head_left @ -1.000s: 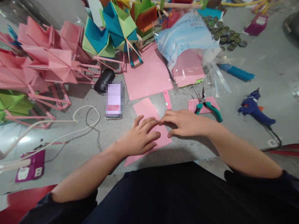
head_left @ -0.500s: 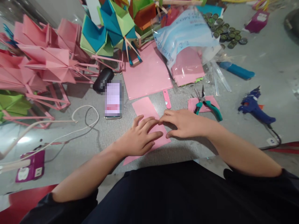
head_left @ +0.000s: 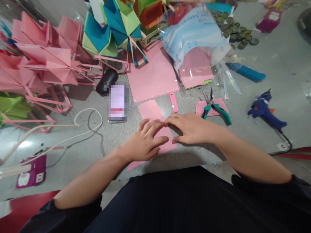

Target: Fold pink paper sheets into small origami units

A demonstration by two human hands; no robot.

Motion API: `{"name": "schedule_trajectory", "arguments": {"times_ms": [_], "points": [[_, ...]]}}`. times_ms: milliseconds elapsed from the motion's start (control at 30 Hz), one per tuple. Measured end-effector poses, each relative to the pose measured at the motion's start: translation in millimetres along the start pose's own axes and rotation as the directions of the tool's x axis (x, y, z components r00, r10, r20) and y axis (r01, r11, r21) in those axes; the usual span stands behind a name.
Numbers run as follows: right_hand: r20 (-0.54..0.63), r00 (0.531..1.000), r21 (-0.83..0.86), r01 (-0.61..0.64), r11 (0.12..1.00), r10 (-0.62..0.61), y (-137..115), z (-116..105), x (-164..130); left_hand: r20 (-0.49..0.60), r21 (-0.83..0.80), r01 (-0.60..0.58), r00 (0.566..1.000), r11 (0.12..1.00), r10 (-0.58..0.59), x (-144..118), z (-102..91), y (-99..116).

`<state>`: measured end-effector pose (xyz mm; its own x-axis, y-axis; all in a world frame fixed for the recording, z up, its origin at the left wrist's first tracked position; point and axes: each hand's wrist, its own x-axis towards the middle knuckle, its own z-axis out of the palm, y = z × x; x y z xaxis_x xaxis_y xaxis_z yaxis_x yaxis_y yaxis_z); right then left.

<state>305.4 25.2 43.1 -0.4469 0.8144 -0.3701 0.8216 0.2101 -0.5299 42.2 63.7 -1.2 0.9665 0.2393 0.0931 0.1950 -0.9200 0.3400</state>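
A folded pink paper sheet (head_left: pixel 151 109) lies on the grey table in front of me, one pointed corner showing at its lower left. Across its middle rests my left hand (head_left: pixel 147 140), palm down with fingers spread. My right hand (head_left: pixel 186 127) touches the paper's right edge, its fingers bent and the thumb apart from them. The two hands' fingertips meet near that edge. Just above the right hand is a pink cutter (head_left: pixel 173 102). Pliers with teal handles (head_left: pixel 215 108) lie on a small stack of pink paper pieces (head_left: pixel 224 104) further right.
A phone (head_left: pixel 117 103) and a black case (head_left: pixel 107 81) lie left of the paper. Behind are pink sheets (head_left: pixel 153 77), a plastic copy-paper bag (head_left: pixel 194 35) and folded-paper stars (head_left: pixel 51 64). A blue glue gun (head_left: pixel 267 111) is at right; a white cable (head_left: pixel 60 126) runs at left.
Almost nothing differs; both hands stay on the pink paper, with the fingertips shifted very slightly along its right edge. The view has moved a little.
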Motion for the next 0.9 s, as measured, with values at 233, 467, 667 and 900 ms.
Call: {"name": "schedule_trajectory", "arguments": {"times_ms": [233, 467, 667, 900], "points": [[-0.018, 1.000, -0.060, -0.008, 0.998, 0.007, -4, 2, -2, 0.065, 0.002, 0.044, 0.997, 0.999, -0.044, 0, -6.9, 3], [-0.007, 0.999, -0.156, -0.038, 0.987, 0.037, -8, 9, -4, 0.089, 0.064, 0.155, 0.983, 0.986, -0.160, 3, -9.9, 22], [-0.028, 0.999, -0.122, -0.042, 0.992, 0.039, -7, 13, -2, 0.079, 0.147, 0.222, 0.969, 0.964, -0.236, 3, 4.1, 28], [-0.101, 0.990, -0.026, -0.107, 0.994, 0.103, -5, 10, 7, 0.111, 0.190, 0.340, 0.925, 0.921, -0.364, -1, 13.4, 24]]}}
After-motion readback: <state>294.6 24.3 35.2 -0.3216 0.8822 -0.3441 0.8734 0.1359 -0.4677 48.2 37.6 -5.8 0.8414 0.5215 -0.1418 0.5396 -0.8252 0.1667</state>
